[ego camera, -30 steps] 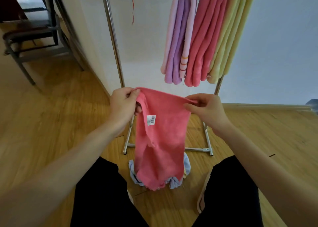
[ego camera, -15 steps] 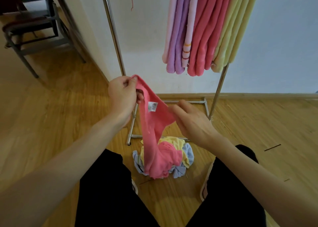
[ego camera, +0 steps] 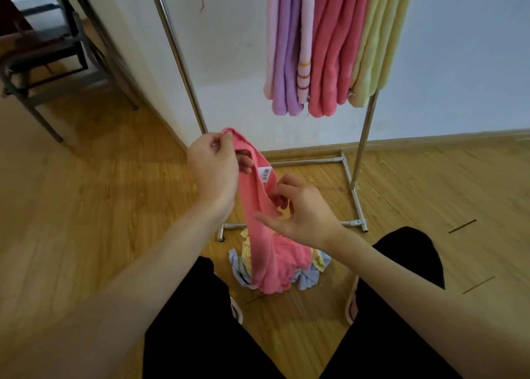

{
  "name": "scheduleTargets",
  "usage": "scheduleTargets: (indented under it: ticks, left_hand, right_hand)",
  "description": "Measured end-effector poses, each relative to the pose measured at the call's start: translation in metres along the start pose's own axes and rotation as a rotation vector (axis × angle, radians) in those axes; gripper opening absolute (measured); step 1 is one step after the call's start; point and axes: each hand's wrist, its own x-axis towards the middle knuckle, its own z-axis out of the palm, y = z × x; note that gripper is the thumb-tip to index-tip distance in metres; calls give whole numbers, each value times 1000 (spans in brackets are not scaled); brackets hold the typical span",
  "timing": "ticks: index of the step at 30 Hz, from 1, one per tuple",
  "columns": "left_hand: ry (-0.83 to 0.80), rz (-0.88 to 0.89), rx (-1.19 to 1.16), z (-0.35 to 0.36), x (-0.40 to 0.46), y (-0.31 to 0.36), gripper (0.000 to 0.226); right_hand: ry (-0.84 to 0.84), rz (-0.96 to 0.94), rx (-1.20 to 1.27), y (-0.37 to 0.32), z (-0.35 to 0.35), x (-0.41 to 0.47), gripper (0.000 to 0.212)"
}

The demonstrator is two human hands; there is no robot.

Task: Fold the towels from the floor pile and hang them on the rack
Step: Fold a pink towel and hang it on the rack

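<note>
Pink terry-cloth towel (ego camera: 259, 220), soft and limp: left hand (ego camera: 213, 167) pinches the corner; right hand (ego camera: 301, 209), loosely spread, apparently seeks the edge.

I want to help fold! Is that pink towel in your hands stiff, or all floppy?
Probably very floppy: the pink towel hangs limp from the left hand, its bottom bunching on the floor pile. Likely light too, since fingers pinching one corner hold it.

Soft daylight, perhaps slight motion blur
</note>
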Motion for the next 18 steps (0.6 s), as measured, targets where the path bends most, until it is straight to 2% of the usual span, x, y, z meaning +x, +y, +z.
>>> scheduleTargets:
  ticks: [7,12,14,18]
  left_hand:
    - [14,-35,7,-10,12,-2,23]
    - [-142,-32,263,-27,18,-10,16]
    - [-189,42,416,-32,23,-10,12]
    - [-189,310,658,-37,41,8,9]
  right_hand:
    - [111,114,6,21,-15,8,6]
    - [209,184,6,31,-48,30,7]
    - [200,165,-27,32,-60,40,6]
    - [205,134,-84,25,-84,61,6]
